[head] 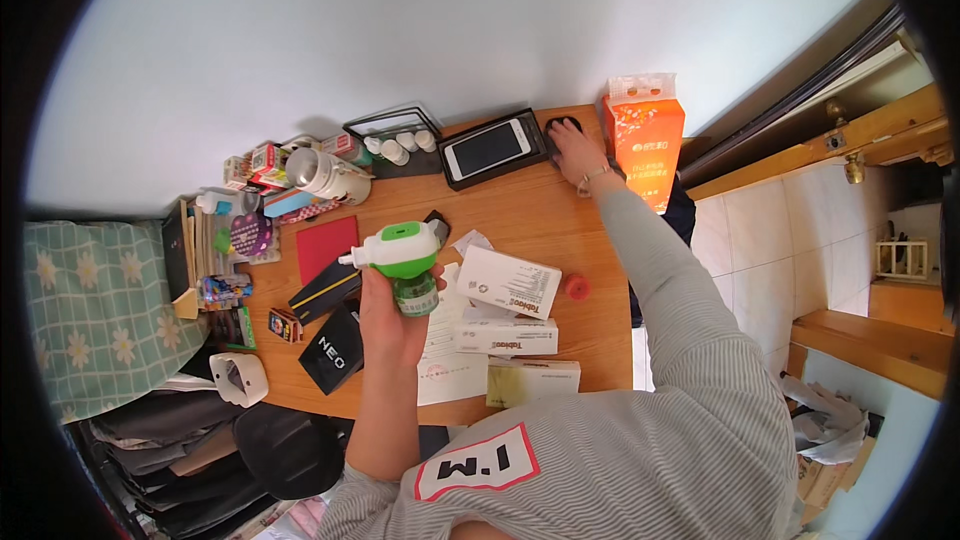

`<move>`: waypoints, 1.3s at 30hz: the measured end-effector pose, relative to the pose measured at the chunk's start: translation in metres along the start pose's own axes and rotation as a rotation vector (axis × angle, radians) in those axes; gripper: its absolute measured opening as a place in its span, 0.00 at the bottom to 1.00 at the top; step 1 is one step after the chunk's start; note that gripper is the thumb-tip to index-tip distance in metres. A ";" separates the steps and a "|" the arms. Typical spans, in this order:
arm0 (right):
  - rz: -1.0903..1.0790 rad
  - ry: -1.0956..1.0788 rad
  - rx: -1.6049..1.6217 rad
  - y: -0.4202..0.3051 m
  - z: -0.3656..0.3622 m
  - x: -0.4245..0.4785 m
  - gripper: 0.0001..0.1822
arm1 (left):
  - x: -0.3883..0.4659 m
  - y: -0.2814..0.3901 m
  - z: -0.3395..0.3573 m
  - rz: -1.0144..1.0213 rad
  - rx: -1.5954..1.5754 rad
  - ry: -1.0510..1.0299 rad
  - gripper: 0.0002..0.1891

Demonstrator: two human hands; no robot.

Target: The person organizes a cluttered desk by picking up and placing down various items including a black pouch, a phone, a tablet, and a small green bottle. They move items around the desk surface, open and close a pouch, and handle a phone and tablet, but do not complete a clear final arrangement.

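My left hand (394, 319) holds up a green and white plug-in liquid vaporizer (405, 249) above the desk. Its small green-capped liquid bottle (415, 295) hangs underneath, and a white plug end points left. At the desk's back right corner, the fingers of my right hand (576, 152) curl over a dark object (564, 122), mostly covered by the hand. Just left of that hand lies a white smartphone (487, 148) in an open black box (541, 141). An orange tissue pack (646, 142) stands to its right.
White medicine boxes (510, 281) and a printed sheet (454, 379) lie on the wooden desk (600, 345), near a red cap (577, 286). Leftward are a black box (332, 349), a red booklet (326, 247) and a steel-lidded jar (330, 176). White bottles (394, 152) stand by the wall.
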State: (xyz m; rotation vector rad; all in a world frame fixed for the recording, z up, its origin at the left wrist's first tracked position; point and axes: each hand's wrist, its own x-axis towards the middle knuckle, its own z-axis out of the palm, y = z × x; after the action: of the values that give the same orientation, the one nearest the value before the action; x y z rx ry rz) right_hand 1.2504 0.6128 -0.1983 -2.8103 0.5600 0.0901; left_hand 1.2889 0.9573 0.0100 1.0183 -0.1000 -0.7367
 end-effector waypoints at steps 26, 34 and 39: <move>0.359 0.644 0.654 -0.004 -0.001 -0.400 0.16 | -0.175 -0.005 0.055 -0.079 -0.060 -0.330 0.28; 1.016 0.470 0.580 -0.022 0.050 -0.766 0.18 | -0.263 -0.137 0.113 -0.283 -0.169 -0.600 0.28; 1.276 0.804 0.541 0.011 0.024 -0.897 0.17 | -0.321 -0.206 0.192 -0.472 -0.143 -0.827 0.30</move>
State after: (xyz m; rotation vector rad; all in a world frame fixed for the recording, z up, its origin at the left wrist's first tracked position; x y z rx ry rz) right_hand 0.4184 0.9392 -0.1221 -1.4834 2.0408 -0.8109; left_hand 0.8625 0.9449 0.0303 0.5449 -0.5241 -1.5463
